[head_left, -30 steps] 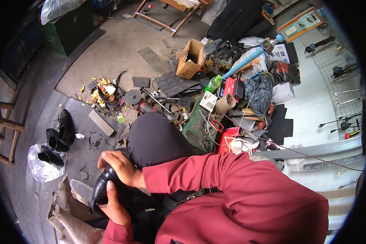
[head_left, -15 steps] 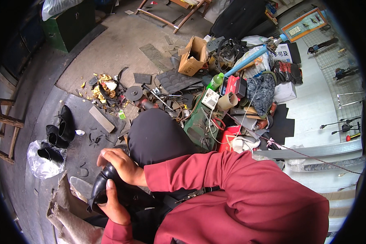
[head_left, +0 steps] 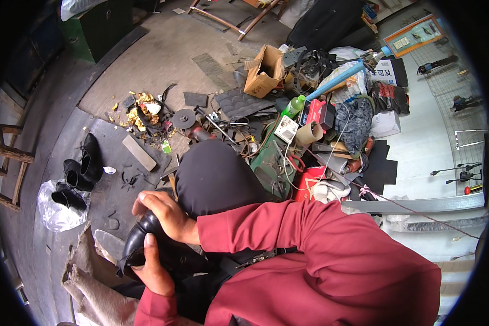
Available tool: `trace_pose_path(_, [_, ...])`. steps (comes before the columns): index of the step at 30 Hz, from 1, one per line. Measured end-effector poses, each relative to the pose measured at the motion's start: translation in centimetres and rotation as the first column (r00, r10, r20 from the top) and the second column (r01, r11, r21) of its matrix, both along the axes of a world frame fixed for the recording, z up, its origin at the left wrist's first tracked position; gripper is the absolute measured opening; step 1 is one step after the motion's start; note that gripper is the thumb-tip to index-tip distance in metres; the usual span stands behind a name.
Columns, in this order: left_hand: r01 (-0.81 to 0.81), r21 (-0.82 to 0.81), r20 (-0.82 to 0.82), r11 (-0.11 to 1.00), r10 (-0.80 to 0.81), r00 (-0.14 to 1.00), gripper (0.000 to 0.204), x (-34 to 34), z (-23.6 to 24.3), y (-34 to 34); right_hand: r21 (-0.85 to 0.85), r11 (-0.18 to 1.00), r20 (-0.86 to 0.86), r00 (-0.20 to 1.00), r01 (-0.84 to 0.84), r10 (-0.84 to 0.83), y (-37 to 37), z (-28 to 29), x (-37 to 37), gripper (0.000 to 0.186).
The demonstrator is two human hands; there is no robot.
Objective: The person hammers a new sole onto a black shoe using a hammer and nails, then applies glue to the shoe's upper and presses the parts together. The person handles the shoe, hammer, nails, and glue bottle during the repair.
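A glossy black leather shoe (head_left: 136,240) lies across my lap, gripped between both hands. My left hand (head_left: 154,270) clasps its lower end, the thumb pressed along the side and the other fingers hidden underneath. From the right, my right hand (head_left: 170,218) curls over the upper part, its fingertips wrapped round the far side. The rest of the shoe disappears into the dark of my clothes. Beside my left hand hangs a rough beige cloth (head_left: 95,282), with a pale grey flat oval piece (head_left: 110,245) showing next to it.
Several black shoes (head_left: 91,157) stand at the left, some on a clear plastic bag (head_left: 51,217). Ahead are a grey bar (head_left: 139,154), an angle grinder's disc (head_left: 184,118) and a pile of scraps (head_left: 145,111). A cardboard box (head_left: 264,76), a green bottle (head_left: 293,107) and cluttered tools spread rightward.
The surroundings have shifted slightly right and up in the picture. Both hands keep their hold on the shoe, with barely any change in finger position.
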State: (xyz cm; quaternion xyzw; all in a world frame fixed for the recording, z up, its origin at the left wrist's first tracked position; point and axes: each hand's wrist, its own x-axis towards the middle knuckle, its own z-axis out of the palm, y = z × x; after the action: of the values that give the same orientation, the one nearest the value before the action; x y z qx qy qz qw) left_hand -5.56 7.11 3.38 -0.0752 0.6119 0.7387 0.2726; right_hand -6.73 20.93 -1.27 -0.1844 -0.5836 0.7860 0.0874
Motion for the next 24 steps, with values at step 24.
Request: trace_pose_path(24, [-0.022, 0.115, -0.004, 0.993, 0.023, 1.000, 0.029, -0.3, 0.5, 0.7, -0.269, 0.963, 0.211, 0.977, 0.018, 0.041, 1.2, 1.7, 0.8, 0.048])
